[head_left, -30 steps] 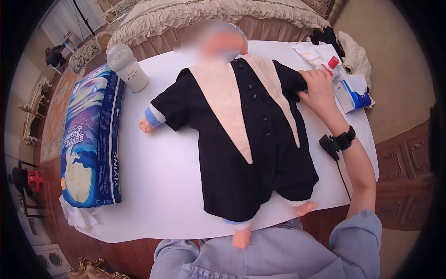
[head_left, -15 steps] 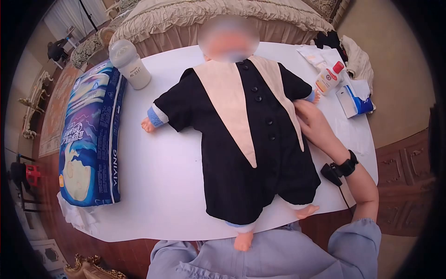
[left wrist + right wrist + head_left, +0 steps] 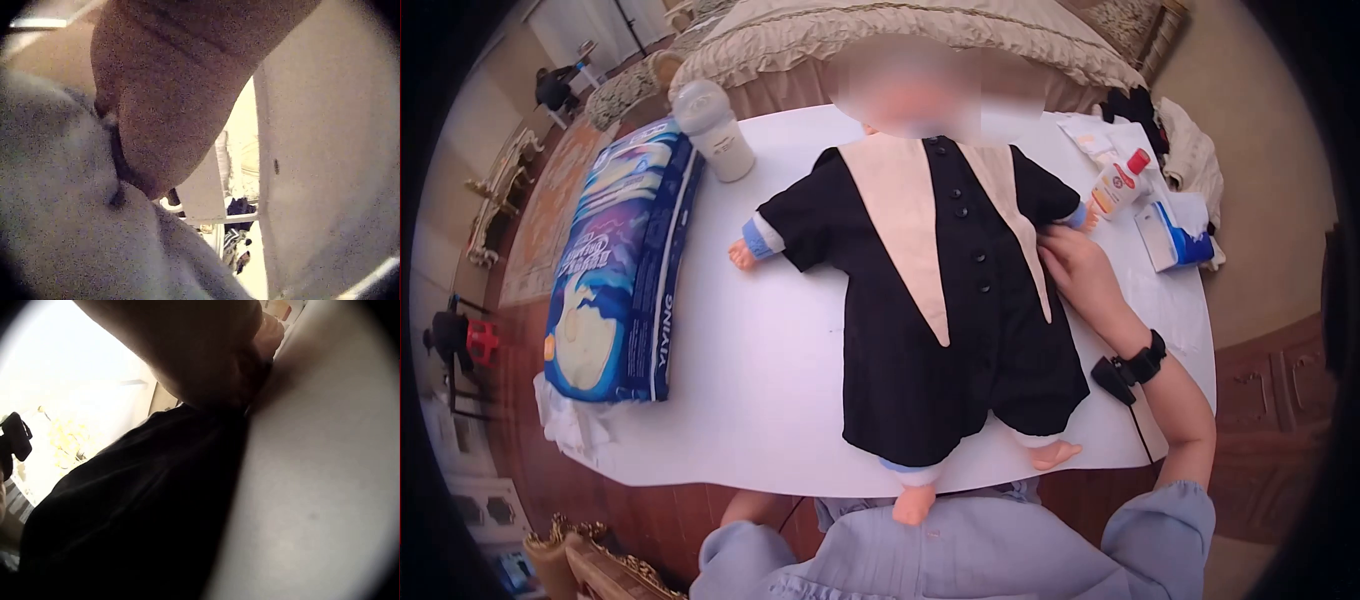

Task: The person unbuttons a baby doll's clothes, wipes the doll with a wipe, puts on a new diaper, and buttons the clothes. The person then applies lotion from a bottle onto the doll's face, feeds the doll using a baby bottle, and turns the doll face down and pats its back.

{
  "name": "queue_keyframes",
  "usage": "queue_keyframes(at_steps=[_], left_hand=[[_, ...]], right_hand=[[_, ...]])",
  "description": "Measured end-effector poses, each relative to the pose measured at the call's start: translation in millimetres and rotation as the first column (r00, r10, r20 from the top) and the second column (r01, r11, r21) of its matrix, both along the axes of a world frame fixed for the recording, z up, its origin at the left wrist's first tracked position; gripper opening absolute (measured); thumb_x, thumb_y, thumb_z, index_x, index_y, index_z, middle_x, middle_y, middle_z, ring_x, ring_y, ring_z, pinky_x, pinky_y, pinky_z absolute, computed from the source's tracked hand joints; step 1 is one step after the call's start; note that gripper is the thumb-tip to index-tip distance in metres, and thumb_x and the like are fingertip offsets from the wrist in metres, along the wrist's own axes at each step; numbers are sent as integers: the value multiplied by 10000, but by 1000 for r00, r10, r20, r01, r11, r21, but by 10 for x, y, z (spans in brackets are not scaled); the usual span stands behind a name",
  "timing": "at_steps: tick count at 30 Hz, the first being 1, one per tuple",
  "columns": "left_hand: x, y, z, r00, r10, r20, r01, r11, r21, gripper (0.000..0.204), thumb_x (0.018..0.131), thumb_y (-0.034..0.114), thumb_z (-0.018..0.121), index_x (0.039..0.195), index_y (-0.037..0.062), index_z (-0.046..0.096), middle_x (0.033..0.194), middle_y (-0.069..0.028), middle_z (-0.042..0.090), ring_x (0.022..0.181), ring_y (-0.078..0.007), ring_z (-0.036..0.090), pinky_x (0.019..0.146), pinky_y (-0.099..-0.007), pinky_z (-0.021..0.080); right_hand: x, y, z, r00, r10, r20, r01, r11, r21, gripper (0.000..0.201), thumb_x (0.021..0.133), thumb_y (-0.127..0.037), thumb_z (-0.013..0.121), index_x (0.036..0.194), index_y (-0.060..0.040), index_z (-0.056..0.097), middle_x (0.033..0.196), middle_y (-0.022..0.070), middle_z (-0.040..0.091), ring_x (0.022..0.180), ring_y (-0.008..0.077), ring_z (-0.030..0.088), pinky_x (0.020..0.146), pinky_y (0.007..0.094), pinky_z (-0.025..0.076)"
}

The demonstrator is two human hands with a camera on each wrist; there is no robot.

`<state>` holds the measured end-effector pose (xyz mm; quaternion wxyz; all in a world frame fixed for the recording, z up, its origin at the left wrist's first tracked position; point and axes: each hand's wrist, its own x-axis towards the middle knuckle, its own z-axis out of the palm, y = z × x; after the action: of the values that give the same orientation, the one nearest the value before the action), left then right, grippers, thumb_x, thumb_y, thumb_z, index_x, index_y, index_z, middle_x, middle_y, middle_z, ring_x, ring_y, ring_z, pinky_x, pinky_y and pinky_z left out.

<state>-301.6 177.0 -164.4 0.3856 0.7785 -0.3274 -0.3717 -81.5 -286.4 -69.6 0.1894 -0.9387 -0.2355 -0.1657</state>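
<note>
A doll lies on its back on the white table [image 3: 790, 390], wearing a black romper [image 3: 900, 400] with cream pointed lapels and a row of buttons. Its head is blurred. One small hand [image 3: 742, 254] and the feet [image 3: 914, 504] stick out of the blue and white cuffs. My right hand [image 3: 1085, 275] pinches the romper's side just below the sleeve; its fingertips are partly hidden at the cloth. In the left wrist view, my left hand [image 3: 181, 81] is low beside grey cloth [image 3: 56, 200], its fingers out of sight. The left forearm shows below the table's near edge.
A blue diaper pack [image 3: 620, 270] stands along the left side, with a milk bottle [image 3: 715, 135] behind it. At the right lie a red-capped bottle [image 3: 1118, 186], a blue and white tissue pack [image 3: 1175, 235] and clothes [image 3: 1190, 150]. A bed [image 3: 940, 30] stands beyond the table.
My right hand has moved from the sleeve down to the romper's side, and the doll's hand now shows at that cuff. My left forearm has come into view at the near edge.
</note>
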Motion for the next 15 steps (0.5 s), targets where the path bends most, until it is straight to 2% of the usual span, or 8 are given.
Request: queue_keyframes(at_steps=[2,6,7,8,10,12,14,15], left_hand=[[-71,-55,64,999,42,-10,-42,999,-1,224,943,210,552,1056,92,706,949,-144,684,887,-284,662,809,-376,515],[-216,-262,408,991,129,-41,-129,992,-2,223,941,213,553,1049,95,709,942,-143,684,882,-285,662,805,-374,515],[-274,-184,681,966,63,-249,-69,998,-14,261,976,208,517,1113,69,690,1011,-147,685,948,-286,661,870,-365,504],[-172,-199,1303,896,-7,-444,-13,999,-43,299,1010,204,481,1176,44,672,1081,-151,687,1013,-288,659,935,-356,492],[49,-204,1907,981,-17,-192,-36,961,-273,296,1012,176,477,1180,5,649,1105,-153,681,1051,-260,652,956,-354,478],[224,-461,2145,889,458,-11,-423,812,-402,280,1002,150,506,1176,-27,636,1113,-125,679,1071,-224,637,955,-348,479],[767,-885,2039,691,723,3,-607,583,-540,278,977,150,556,1170,-40,621,1123,-105,663,1089,-201,617,943,-323,474],[1082,-1056,1904,672,722,-166,-639,452,-622,282,974,144,552,1178,-43,606,1145,-104,645,1095,-205,610,947,-318,475]], right_hand=[[-69,-91,59,986,-7,-168,20,997,76,202,870,-57,602,1037,49,640,1086,174,660,1018,341,625,906,390,499],[-104,-186,-44,975,174,-140,-157,980,120,258,875,-15,580,1123,53,614,1197,195,623,1141,348,589,977,379,470],[-84,-188,-61,971,195,-138,-179,976,125,258,875,-15,580,1123,53,614,1197,195,623,1141,348,589,977,379,470],[-59,-186,-86,968,199,-151,-189,979,76,308,884,-25,563,1179,58,580,1258,215,581,1207,362,538,1020,393,434],[13,-159,-141,963,221,-156,-220,975,26,358,892,-36,545,1236,64,546,1318,236,538,1272,377,487,1063,407,398],[109,-145,-183,972,200,-126,-207,977,-49,416,895,-80,526,1282,70,495,1363,269,478,1300,405,432,1082,441,357],[154,-12,-113,966,213,-145,-218,976,-22,417,891,-108,529,1269,66,503,1338,272,494,1272,416,447,1066,451,362],[209,26,-85,960,221,-171,-222,975,10,420,886,-136,532,1256,62,511,1312,276,510,1243,426,462,1050,460,367]])
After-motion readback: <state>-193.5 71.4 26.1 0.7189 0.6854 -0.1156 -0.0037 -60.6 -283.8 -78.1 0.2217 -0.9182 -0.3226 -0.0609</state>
